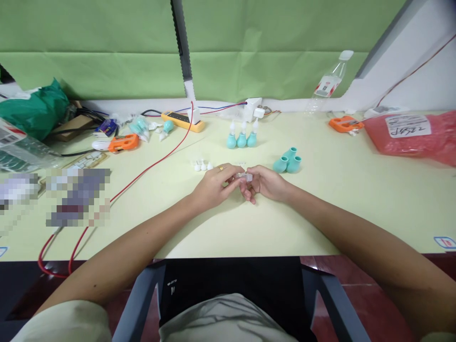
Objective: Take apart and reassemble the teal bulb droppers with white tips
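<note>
Above the front middle of the table, my left hand [220, 186] and my right hand [264, 184] meet with a small clear plastic piece [245, 176] between their fingertips. Both hands are closed on it, and part of it is hidden by the fingers. Just left of my left hand lie several small white plastic parts [203, 166]. Beyond the hands stand three teal squeeze bulbs [241, 140] in a row, each with a white and clear nozzle pointing up. Right of my right hand rest three teal bulbs [288, 161] with open necks and no nozzles.
A red cable [153, 166] crosses the left side of the table. Orange cutters [124, 142], a yellow power strip [183, 121] and a green bag [35, 107] sit at the back left. A plastic bottle [327, 85], orange tool [345, 124] and red package [409, 137] occupy the right.
</note>
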Demonstrator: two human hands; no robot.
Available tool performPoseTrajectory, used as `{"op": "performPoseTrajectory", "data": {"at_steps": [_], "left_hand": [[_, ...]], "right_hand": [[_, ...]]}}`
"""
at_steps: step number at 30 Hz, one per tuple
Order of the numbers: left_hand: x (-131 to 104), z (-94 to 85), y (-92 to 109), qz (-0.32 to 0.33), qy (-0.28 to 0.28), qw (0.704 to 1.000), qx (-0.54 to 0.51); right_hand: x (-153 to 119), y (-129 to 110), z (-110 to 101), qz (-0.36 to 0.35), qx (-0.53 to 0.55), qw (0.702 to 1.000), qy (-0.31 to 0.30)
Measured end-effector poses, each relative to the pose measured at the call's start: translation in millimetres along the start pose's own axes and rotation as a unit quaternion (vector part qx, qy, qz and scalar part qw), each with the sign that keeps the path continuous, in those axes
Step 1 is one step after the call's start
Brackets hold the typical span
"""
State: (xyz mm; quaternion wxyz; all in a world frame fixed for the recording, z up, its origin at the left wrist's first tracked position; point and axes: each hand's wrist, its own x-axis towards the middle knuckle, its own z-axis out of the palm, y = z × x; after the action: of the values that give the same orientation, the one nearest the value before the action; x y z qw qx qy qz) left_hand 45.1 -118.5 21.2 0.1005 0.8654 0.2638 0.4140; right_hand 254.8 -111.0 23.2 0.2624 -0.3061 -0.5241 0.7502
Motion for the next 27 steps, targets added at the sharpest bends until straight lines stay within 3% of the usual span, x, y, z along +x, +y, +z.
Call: {"op": "performPoseTrajectory", "data": {"at_steps": [4, 7, 10, 13, 17, 22, 27], "left_hand": [[1.0, -1.0, 0.0, -0.031, -0.01, 0.999, -0.003], [1.5, -1.3, -3.9, -0.077, 0.004, 0.997, -0.003], [1.9, -2.8, -10.9, -0.117, 0.018, 0.993, 0.023], [1.5, -4.0, -17.5, -0.146, -0.018, 0.987, 0.057], [-0.2, -1.5, -20.1, -0.161, -0.081, 0.98, 0.078], [-0.7, 2.4, -15.8, -0.152, -0.126, 0.975, 0.105], [0.2, 2.7, -16.7, -0.145, -0.128, 0.975, 0.106]], "right_hand": [[0.9, 0.7, 0.1, -0.001, -0.021, 1.0, 0.018], [1.3, -2.6, -0.6, -0.065, -0.063, 0.986, 0.138], [0.4, -8.6, -4.2, -0.164, -0.139, 0.933, 0.289], [1.3, -7.8, -12.0, -0.226, -0.225, 0.878, 0.357], [9.3, 8.5, -24.1, -0.264, -0.372, 0.814, 0.359], [23.7, 22.0, -29.6, -0.243, -0.541, 0.73, 0.34], [34.0, 22.6, -33.7, -0.22, -0.602, 0.693, 0.33]]}}
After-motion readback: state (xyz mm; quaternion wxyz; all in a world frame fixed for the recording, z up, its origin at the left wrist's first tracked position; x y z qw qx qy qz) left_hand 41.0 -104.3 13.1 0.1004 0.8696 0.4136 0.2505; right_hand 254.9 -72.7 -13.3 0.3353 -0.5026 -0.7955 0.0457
